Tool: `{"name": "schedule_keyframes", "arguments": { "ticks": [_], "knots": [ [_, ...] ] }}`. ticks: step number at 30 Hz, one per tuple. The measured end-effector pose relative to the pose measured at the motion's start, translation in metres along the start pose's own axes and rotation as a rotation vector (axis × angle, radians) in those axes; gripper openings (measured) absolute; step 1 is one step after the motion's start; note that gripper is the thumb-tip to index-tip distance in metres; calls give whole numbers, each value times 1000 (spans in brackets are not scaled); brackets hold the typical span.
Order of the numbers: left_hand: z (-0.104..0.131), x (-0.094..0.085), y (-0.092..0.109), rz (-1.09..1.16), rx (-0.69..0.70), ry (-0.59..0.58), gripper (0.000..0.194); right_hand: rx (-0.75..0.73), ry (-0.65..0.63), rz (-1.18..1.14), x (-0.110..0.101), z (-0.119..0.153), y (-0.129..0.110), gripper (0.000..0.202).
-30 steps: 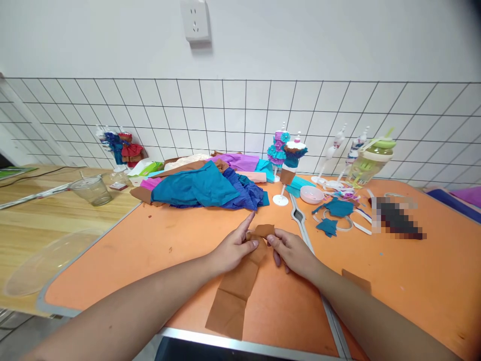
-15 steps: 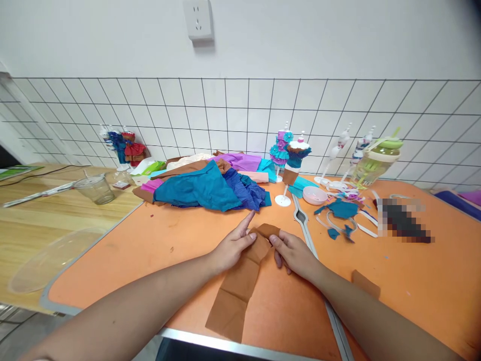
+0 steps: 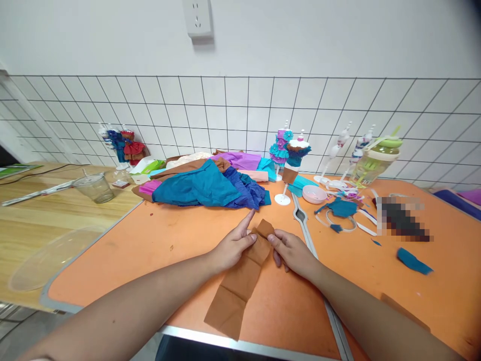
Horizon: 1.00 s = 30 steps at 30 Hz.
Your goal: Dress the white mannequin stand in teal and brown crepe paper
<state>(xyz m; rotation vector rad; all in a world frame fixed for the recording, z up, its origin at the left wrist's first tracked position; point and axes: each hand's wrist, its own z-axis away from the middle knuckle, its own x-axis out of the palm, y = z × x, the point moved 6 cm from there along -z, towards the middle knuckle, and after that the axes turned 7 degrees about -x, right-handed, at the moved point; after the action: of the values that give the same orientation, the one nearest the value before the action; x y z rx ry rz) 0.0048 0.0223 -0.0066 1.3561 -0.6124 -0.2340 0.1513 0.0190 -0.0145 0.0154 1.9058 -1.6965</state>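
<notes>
A long brown crepe paper strip (image 3: 240, 281) with crosswise creases slants from the table's front edge up to my hands. My left hand (image 3: 235, 246) pinches its upper left side between thumb and fingers, with the index finger stretched out. On the other side, my right hand (image 3: 293, 249) grips the strip's upper right edge, thumb on top. The strip's top end is folded over between the two hands. Just beyond them lies a heap of crumpled teal paper (image 3: 197, 185) and dark blue paper (image 3: 248, 190).
Decorated doll-like figures on white stands (image 3: 282, 199) stand at the back, beside a pink bowl (image 3: 314, 194). Teal scraps (image 3: 413, 260) lie to the right, near a green-lidded bottle (image 3: 376, 160). A clear cup (image 3: 95, 188) stands on the wooden table at left.
The folded top end of the strip has turned more upright between my hands. At right, teal scraps have shifted toward the front right, and a brown piece has slid nearer my right forearm.
</notes>
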Motion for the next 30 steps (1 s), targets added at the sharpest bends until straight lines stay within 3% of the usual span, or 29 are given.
{"name": "schedule_keyframes", "arguments": {
  "ticks": [14, 30],
  "knots": [
    [0, 5, 2, 64, -4, -7, 92, -6, 54, -16, -1, 1, -9, 43],
    [0, 10, -3, 44, -29, -64, 101, -4, -12, 20, 1, 2, -10, 42]
  ]
}}
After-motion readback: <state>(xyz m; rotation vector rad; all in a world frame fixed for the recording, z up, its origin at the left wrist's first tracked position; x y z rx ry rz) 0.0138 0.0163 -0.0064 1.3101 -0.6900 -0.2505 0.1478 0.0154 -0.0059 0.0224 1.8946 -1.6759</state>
